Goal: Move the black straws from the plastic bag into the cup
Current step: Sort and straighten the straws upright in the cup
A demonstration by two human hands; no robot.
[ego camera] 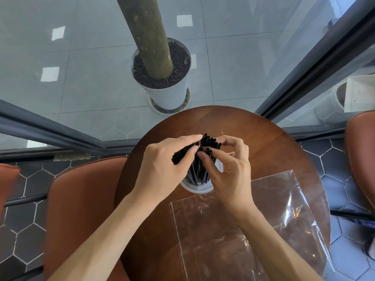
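- both hands, left hand (162, 167) and right hand (227, 169), have a grip on the black straws (207, 142) standing in the cup (197, 188)
- plastic bag (243, 226) looks empty on the surface, so probably just tidy the bunch and let go

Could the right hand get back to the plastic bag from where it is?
Probably yes. The right hand is busy pinching the straws in the cup, but the plastic bag lies flat just beneath that forearm with nothing between them.

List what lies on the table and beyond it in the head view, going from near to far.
Plastic bag → cup with the black straws, gripped by the left hand and right hand → table far edge → plant pot.
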